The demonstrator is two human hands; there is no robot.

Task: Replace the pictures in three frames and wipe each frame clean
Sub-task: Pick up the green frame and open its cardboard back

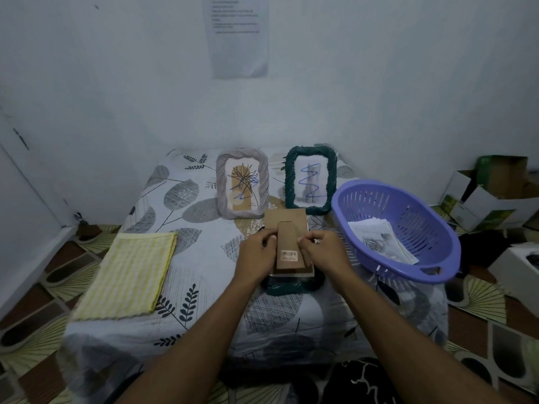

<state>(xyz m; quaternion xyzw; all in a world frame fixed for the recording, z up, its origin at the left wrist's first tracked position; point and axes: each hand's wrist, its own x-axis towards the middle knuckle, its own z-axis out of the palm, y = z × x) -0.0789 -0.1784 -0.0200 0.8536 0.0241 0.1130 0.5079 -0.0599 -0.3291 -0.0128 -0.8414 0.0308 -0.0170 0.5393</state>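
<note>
A dark green frame lies face down near the middle of the surface. Only its near rim shows, and its picture is hidden. The left hand and right hand, fingers curled, pinch the side edges of its brown back board. The barcode label is too blurred to read.

Setting: a room in a home, floor-level corner. Evidence: low surface draped in a leaf-print bedsheet, set against plain white walls; patterned floor covering; opened cardboard boxes piled in the right corner; purple plastic basket; grey picture frame; printed sheet stuck to the wall.
</note>
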